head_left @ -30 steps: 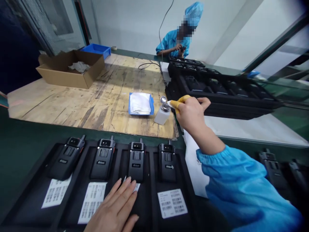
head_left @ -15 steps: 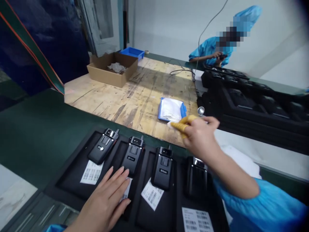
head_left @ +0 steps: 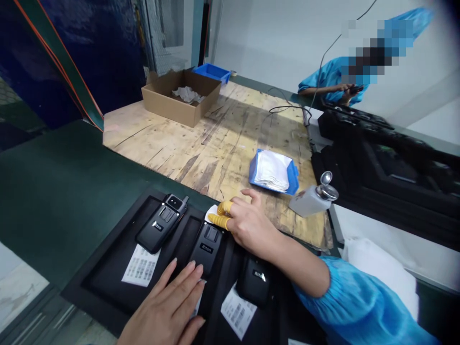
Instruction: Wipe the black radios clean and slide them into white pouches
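Over a black tray [head_left: 89,282] at the bench edge, the right hand [head_left: 251,227] pinches a white wipe [head_left: 212,213] between 2 fingers capped in yellow rubber cots [head_left: 223,208]. The cots close together on the soft cloth, which sits at the top end of a matte black radio [head_left: 206,249] with a ridged, boxy back and a small Riton badge. The left hand [head_left: 165,302] lies open and palm down, its fingers loosely spread, holding nothing, just below and beside that radio and partly over a paper barcode label [head_left: 198,299]. 2 more radios share the tray, one on each side, with a label [head_left: 141,265] and another label [head_left: 237,311] lying flat near them. A puffy blue sleeve [head_left: 345,302] gathers at the right wrist.

Beyond, on rough, scarred plywood [head_left: 179,148], sit a white plastic bottle [head_left: 309,202] with a round metal top and a blue tray of folded white wipes [head_left: 273,171]. Farther off are a cardboard box [head_left: 179,103] holding crumpled paper and a blue plastic bin [head_left: 212,73]. Stacked black foam trays [head_left: 377,158] run along the right, and a co-worker [head_left: 330,79] in blue holds a dark device [head_left: 354,89].
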`<state>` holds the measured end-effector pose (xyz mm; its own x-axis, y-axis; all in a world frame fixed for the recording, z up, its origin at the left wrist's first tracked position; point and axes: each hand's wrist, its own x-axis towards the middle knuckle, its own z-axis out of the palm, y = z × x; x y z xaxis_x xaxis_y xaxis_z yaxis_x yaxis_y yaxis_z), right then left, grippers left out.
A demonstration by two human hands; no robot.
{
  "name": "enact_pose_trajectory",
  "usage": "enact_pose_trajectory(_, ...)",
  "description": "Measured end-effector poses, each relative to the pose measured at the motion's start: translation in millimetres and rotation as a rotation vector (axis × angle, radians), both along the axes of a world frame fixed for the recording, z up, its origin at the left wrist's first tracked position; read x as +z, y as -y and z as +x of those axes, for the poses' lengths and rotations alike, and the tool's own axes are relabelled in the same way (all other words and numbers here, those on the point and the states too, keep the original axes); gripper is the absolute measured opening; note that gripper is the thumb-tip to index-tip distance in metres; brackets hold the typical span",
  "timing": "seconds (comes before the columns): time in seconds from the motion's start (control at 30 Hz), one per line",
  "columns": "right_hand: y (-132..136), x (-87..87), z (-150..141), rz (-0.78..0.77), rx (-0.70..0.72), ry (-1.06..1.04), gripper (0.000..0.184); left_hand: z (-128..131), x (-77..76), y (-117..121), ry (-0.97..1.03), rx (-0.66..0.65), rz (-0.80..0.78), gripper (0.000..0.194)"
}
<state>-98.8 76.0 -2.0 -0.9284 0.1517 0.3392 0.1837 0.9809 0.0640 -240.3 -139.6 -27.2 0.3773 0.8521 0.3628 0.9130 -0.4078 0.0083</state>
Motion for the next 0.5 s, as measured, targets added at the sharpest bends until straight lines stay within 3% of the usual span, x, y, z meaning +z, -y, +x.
enact_pose_trajectory(0.17,1.5,-0.1,11.6,-0.015,0.035,0.000,0.031,-1.4,1.6,-2.3,-0.039,0.008,0.001,0.031)
enact_pose_trajectory(0.37,-3.4,4.3,36.7,-0.078,-0.026,-0.044,0.036,-2.9,-0.4,-4.3,-0.085,-0.010,0.036,0.029)
enact_pose_trajectory(0.5,-5.2,12.4,33.7,-0.025,-0.090,-0.069,0.035,-3.8,-2.9,-4.2,-0.065,-0.020,0.049,0.030)
